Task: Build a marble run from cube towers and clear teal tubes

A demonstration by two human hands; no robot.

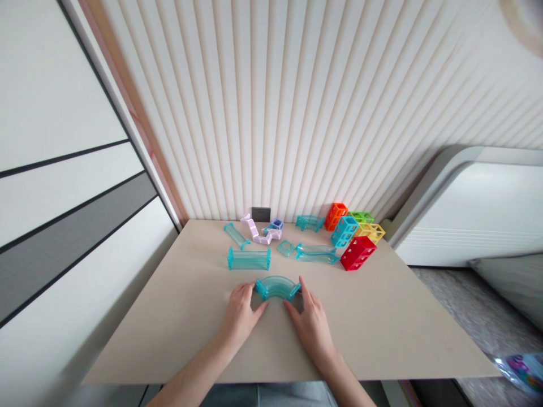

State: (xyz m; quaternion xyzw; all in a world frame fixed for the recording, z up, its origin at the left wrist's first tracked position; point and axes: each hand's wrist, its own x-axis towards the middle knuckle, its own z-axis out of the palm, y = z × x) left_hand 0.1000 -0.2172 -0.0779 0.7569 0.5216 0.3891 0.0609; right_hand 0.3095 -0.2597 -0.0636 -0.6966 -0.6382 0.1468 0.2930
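A curved translucent teal track piece (278, 287) rests low over the middle of the table, its ends turned toward me. My left hand (244, 308) has its fingers at the piece's left end, thumb in front. At the right end, my right hand (311, 316) grips with the index finger stretched along the end plate and the thumb near the front. Just beyond lies a straight teal track piece (249, 259). Whether the curved piece touches the tabletop I cannot tell.
The beige table (190, 333) also bears a narrow teal piece (236, 236), pale purple pieces (254, 230), a teal ring (285, 248), a wavy teal piece (316, 253), another teal piece (309, 222) and several coloured lattice blocks (358, 252). A ribbed wall (271, 113) stands behind.
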